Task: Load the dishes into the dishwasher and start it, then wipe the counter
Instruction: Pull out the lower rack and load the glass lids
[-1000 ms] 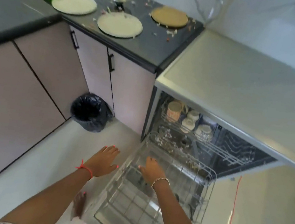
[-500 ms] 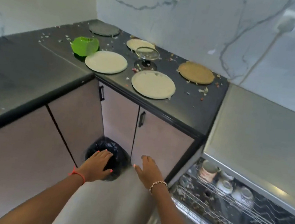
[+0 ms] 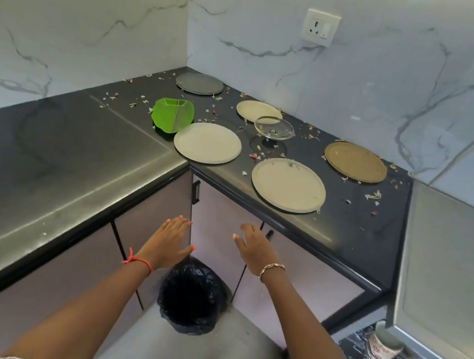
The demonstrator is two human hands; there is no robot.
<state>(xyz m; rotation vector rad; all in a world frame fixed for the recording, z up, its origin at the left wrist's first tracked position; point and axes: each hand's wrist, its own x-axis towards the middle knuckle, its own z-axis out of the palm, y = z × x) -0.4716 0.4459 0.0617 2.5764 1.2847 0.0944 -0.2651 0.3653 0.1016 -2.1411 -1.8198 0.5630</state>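
On the dark counter [image 3: 49, 159] lie two large cream plates [image 3: 207, 142] [image 3: 288, 184], a smaller cream plate [image 3: 258, 111], a brown plate [image 3: 355, 162], a grey plate [image 3: 199, 83], a glass lid [image 3: 273, 128] and a green plastic dish [image 3: 172, 115]. Food crumbs are scattered among them. My left hand [image 3: 168, 239] and my right hand [image 3: 254, 248] hover open and empty below the counter edge, in front of the cabinet doors. The open dishwasher [image 3: 449, 264] is at the right, with cups [image 3: 383, 346] in its upper rack.
A bin lined with a black bag [image 3: 192, 296] stands on the floor under my hands. A wall socket [image 3: 321, 27] sits on the marble backsplash. Cabinet handles [image 3: 196, 192] project beneath the counter edge.
My view has swung up from the dishwasher's lower rack to the counter. Both hands have left the rack and risen towards the counter edge, still empty.
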